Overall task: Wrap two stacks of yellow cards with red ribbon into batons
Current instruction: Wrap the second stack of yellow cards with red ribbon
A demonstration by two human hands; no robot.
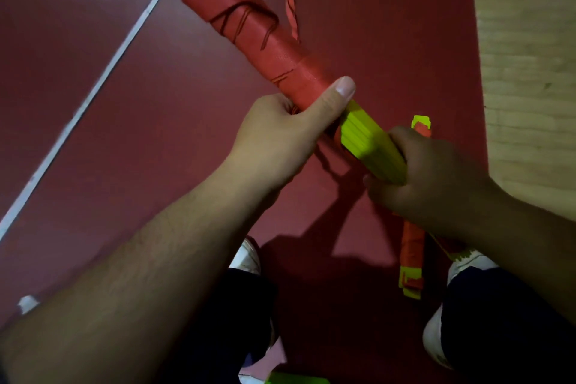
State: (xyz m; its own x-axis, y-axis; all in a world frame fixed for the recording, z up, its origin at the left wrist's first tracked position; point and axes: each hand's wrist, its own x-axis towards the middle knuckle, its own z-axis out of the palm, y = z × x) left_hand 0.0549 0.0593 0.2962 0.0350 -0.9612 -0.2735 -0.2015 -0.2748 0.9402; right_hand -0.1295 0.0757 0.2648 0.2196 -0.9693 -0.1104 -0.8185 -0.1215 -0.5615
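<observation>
1. White line point(103, 78) runs diagonally over the red floor point(187, 118), left side.
2. Left hand point(280, 137): fingers point(282, 104) clenched round the baton point(249, 15) at the end of its wrapped part, thumb laid across the top.
3. Baton is held off the floor, tilted, its far end out of view top left. A loose red ribbon point(290, 3) strand hangs beside it.
4. Bare yellow cards point(367, 140) span between the hands.
5. Right hand point(436, 178): fingers grasping the cards' near end.
6. Second baton point(413, 249) lies on the floor under the right hand, yellow at both ends, near the red floor's right edge by the wooden strip point(526, 72).
</observation>
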